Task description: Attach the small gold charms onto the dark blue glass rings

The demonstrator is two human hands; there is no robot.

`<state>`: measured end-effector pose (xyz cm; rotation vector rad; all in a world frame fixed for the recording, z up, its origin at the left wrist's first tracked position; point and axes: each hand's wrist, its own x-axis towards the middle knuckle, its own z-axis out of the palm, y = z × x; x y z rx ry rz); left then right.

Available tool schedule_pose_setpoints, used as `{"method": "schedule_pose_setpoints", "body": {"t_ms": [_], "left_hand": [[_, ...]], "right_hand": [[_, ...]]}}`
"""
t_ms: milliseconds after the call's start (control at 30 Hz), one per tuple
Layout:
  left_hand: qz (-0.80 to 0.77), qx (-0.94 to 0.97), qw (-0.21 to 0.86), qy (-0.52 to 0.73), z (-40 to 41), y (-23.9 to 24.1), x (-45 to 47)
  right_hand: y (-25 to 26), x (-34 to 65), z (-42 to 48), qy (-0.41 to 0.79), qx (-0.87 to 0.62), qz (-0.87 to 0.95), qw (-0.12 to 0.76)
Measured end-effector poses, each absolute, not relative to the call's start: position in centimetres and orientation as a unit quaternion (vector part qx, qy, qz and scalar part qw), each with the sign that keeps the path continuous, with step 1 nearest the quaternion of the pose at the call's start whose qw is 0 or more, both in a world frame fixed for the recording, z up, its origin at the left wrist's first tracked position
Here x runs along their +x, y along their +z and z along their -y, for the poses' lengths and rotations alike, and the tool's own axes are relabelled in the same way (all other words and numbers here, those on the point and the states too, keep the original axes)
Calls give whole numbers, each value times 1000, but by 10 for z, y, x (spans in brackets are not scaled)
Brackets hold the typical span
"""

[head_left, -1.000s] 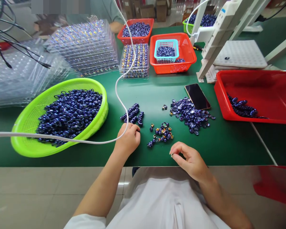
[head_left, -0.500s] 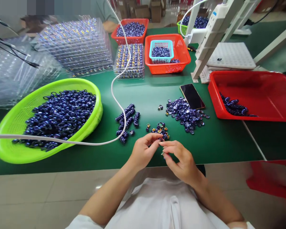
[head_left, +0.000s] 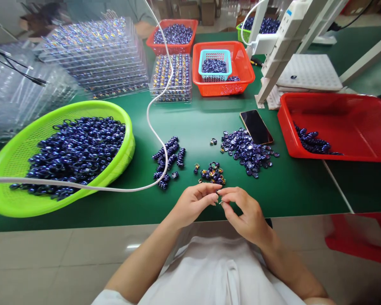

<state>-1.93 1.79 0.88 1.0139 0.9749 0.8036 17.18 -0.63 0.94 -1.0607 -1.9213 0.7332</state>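
Near the table's front edge, my left hand (head_left: 195, 204) and my right hand (head_left: 244, 212) meet at the fingertips. Both are closed in pinches around small parts, mostly hidden by the fingers. A dark bit shows between the hands, and a small shiny bit shows at my right fingertips. Just beyond lies a small pile of dark blue pieces with gold-coloured parts (head_left: 212, 172). To the left are stacked rows of glossy blue pieces (head_left: 168, 154). A larger heap of round blue caps (head_left: 249, 152) spreads to the right, against a phone (head_left: 257, 127).
A lime-green basket (head_left: 131, 142) of blue looped pieces stands left. A red tray (head_left: 352, 123) sits right. Behind are clear trays (head_left: 98, 59), a red basket (head_left: 244, 76) holding a turquoise basket (head_left: 203, 76), and a metal post (head_left: 277, 59). A white cable (head_left: 152, 123) crosses the table.
My fingertips have shifted slightly right, and my left fingers have opened out a little. The view has tilted slightly; the piles on the table look the same.
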Motion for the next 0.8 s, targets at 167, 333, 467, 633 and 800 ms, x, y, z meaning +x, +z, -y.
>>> {"method": "schedule_pose_setpoints", "body": {"t_ms": [167, 333, 467, 633, 800], "left_hand": [[-417, 360, 757, 351, -20, 9, -24], [-408, 281, 779, 385, -18, 7, -19], [-411, 297, 760, 407, -15, 9, -15], [-436, 351, 716, 417, -12, 13, -10], [-445, 369, 669, 468, -6, 14, 0]], "right_hand": [[11, 175, 6, 287, -390, 780, 396], [10, 175, 8, 261, -396, 779, 411], [11, 173, 9, 259, -399, 773, 420], [15, 170, 10, 331, -444, 713, 431], [14, 163, 8, 441, -519, 590, 434]]}}
